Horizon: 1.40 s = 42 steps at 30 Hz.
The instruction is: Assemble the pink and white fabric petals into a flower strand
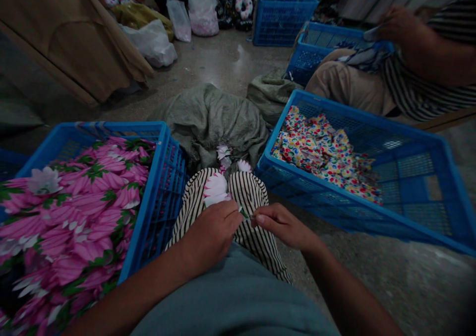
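Over the striped trousers on the lap, my left hand (219, 229) is closed on a pink and white fabric flower (215, 187), whose petals lie beyond the knuckles. A small green tip (243, 212) pokes out on the right side of that hand. Just right of it, my right hand (278, 222) is closed, thumb and index finger pinched near the green tip; what it pinches is too small to make out. More pink and white pieces (224, 152) lie beyond the knees, against a grey-green sack (219, 115).
A blue crate (163, 147) heaped with pink flowers stands at left. Another blue crate (372, 117) with colourful printed fabric stands at right. Behind it a person in a striped top (405, 88) sits beside more crates. A brown-covered table (67, 33) is at upper left, near white bags (152, 43).
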### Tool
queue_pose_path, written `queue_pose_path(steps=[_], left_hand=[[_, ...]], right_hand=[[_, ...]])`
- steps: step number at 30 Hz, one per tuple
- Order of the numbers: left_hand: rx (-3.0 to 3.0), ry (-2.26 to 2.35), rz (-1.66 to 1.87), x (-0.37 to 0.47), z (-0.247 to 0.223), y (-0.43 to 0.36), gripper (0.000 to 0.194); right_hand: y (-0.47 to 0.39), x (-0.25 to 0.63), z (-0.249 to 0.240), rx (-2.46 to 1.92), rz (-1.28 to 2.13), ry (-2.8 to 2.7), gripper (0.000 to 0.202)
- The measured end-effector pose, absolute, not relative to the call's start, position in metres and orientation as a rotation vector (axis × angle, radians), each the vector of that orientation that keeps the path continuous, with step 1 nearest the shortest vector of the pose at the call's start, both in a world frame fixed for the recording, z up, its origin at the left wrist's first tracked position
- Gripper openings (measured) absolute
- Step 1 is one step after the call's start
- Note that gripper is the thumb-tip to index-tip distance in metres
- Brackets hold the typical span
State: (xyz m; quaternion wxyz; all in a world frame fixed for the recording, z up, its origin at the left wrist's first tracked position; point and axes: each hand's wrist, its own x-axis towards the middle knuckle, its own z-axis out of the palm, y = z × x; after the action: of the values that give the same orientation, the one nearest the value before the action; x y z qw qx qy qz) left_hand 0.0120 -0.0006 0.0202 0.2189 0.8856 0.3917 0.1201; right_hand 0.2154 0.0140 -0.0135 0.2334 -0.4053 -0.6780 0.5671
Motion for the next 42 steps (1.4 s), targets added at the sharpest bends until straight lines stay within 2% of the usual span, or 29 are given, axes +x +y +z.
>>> queue_pose_path(steps=[6, 10, 16, 19, 23, 25, 29, 42], left_hand=[[2.462, 1.075, 0.284, 0.012, 0.022, -0.001, 0.021], [2.334, 1.059, 0.364, 0.013, 0.025, 0.0, 0.022], [1.561, 1.296, 0.712, 0.016, 0.016, 0.001, 0.021], [1.134, 1.274, 0.748, 0.02, 0.005, -0.001, 0.031], [0.824, 1.216, 0.833, 0.024, -0.008, -0.003, 0.03], [0.731, 1.201, 0.892, 0.026, -0.011, -0.003, 0.031], [0.629, 1.136, 1.003, 0.029, -0.011, -0.004, 0.027], [0.72, 1.139, 1.026, 0.031, -0.009, -0.005, 0.025]], right_hand=[[0.016, 0.215, -0.013, -1.062, 1.678, -1.986, 0.042], [0.016, 0.215, -0.013, -1.101, 1.679, -1.826, 0.042], [0.008, 0.207, -0.034, -1.144, 1.625, -1.041, 0.04], [-0.002, 0.192, -0.045, -1.102, 1.596, -0.887, 0.042], [-0.014, 0.177, -0.052, -1.058, 1.603, -0.692, 0.05], [-0.016, 0.174, -0.052, -1.051, 1.681, -0.581, 0.045], [-0.014, 0.175, -0.047, -1.037, 1.747, -0.404, 0.027], [-0.01, 0.174, -0.042, -0.981, 1.724, -0.28, 0.024]])
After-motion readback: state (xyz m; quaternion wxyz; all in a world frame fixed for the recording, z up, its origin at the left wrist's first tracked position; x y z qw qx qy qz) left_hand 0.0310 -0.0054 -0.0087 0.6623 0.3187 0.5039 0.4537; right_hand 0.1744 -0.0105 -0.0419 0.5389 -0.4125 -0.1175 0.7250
